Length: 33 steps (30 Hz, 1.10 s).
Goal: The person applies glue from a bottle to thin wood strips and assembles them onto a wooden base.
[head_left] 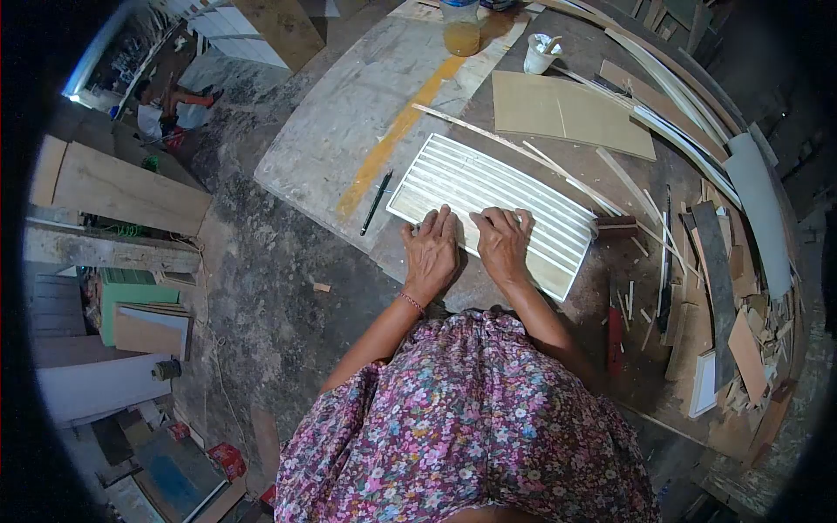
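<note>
A white slatted panel (488, 196) with a thin raised frame and several parallel strips lies at an angle on the worktable. My left hand (431, 260) rests on its near edge, fingers stretched out and slightly apart. Beside it, my right hand (503, 248) presses down on the panel with bent fingers that stand apart; its fingertips are partly hidden, and nothing shows held in it. Left of the panel lies a black pen (377, 202). Several thin wooden strips (532, 155) stretch along the panel's far side.
Behind the panel are a brown board (571, 115), a white cup (541, 54) with a stick, and a container of yellowish liquid (461, 37). Wood offcuts (758, 349) crowd the table's right side, near a red tool (615, 340). A person (170, 109) sits far left.
</note>
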Each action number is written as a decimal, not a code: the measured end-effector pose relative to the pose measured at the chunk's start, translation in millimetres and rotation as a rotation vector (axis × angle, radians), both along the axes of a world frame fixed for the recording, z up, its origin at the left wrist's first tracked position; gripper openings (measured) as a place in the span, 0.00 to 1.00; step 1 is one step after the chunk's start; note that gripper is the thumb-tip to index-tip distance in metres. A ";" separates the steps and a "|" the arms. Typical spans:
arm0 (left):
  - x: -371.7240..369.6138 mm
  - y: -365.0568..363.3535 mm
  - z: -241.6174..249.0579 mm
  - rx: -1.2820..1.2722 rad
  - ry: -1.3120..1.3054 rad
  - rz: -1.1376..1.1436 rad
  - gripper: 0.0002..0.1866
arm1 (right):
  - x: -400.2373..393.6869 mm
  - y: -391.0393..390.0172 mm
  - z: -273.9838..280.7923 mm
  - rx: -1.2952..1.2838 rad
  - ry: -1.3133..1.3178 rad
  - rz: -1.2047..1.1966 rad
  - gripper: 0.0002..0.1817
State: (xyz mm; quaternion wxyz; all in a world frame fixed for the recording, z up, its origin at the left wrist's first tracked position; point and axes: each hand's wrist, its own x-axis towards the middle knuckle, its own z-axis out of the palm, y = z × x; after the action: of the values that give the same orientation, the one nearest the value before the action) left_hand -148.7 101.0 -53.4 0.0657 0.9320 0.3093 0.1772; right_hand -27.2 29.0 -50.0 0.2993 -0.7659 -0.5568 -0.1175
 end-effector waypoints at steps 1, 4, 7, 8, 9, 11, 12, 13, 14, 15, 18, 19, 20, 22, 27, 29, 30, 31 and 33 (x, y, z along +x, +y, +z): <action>-0.3 0.4 -0.6 0.019 0.008 -0.002 0.21 | 0.1 0.2 -1.5 -0.012 0.021 0.009 0.11; 0.6 -2.7 3.9 -0.010 0.044 0.019 0.22 | 1.1 -1.2 -8.0 -0.032 0.072 0.027 0.13; 4.6 -15.4 11.9 -0.031 0.020 0.058 0.22 | 2.1 -3.4 -8.1 -0.019 0.093 0.029 0.12; 6.1 -19.1 14.1 -0.028 0.009 0.011 0.23 | 2.3 -5.1 -6.8 -0.020 0.096 0.027 0.12; 7.8 -23.1 15.9 -0.025 -0.003 -0.038 0.23 | 2.6 -7.5 -5.4 -0.021 0.099 0.024 0.11; 11.4 -28.6 12.3 -0.020 -0.008 -0.097 0.24 | 3.0 -12.5 -3.4 -0.005 0.110 0.012 0.11; 12.9 -29.5 6.6 -0.014 -0.002 -0.107 0.24 | 4.3 -15.5 -3.0 0.003 0.115 0.007 0.11; 14.3 -29.4 2.4 -0.007 0.003 -0.115 0.24 | 6.6 -18.9 -3.9 0.017 0.088 -0.018 0.10; 14.0 -28.5 -1.1 0.016 0.013 -0.116 0.24 | 8.5 -22.5 -5.9 0.032 0.061 -0.042 0.09; 13.8 -28.8 0.9 -0.001 0.028 -0.116 0.24 | 9.2 -26.4 -4.9 0.047 0.037 -0.065 0.08; 13.8 -29.4 5.9 -0.039 0.049 -0.112 0.24 | 14.2 -41.6 4.7 0.032 0.055 -0.122 0.08; 14.2 -30.0 4.6 -0.041 0.040 -0.114 0.24 | 16.9 -48.1 5.4 0.010 0.069 -0.134 0.08; 14.5 -30.7 3.6 -0.044 0.032 -0.116 0.24 | 20.2 -55.4 5.6 -0.013 0.083 -0.147 0.07; 15.9 -33.4 2.4 -0.013 -0.012 -0.141 0.23 | 23.4 -68.5 7.6 -0.038 0.089 -0.185 0.06; 19.5 -40.5 2.7 -0.017 -0.016 -0.190 0.21 | 29.1 -93.8 4.2 0.001 0.091 -0.217 0.06; 21.0 -42.5 5.0 -0.025 -0.021 -0.207 0.20 | 31.1 -99.0 -1.0 0.026 0.064 -0.250 0.06; 21.5 -43.2 4.8 -0.019 -0.015 -0.207 0.20 | 31.8 -101.9 -1.0 0.022 0.063 -0.271 0.06; 22.0 -43.8 4.5 -0.012 -0.010 -0.208 0.19 | 32.6 -104.7 -1.1 0.019 0.063 -0.293 0.06; 23.3 -45.7 4.4 -0.002 -0.004 -0.216 0.19 | 33.3 -110.5 0.6 0.013 0.072 -0.323 0.06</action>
State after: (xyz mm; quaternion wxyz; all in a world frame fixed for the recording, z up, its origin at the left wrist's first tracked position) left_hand -125.4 55.3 -49.0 0.0858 0.9594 0.2073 0.1709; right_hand 6.1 -81.4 -49.5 0.3011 -0.8472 -0.4147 -0.1402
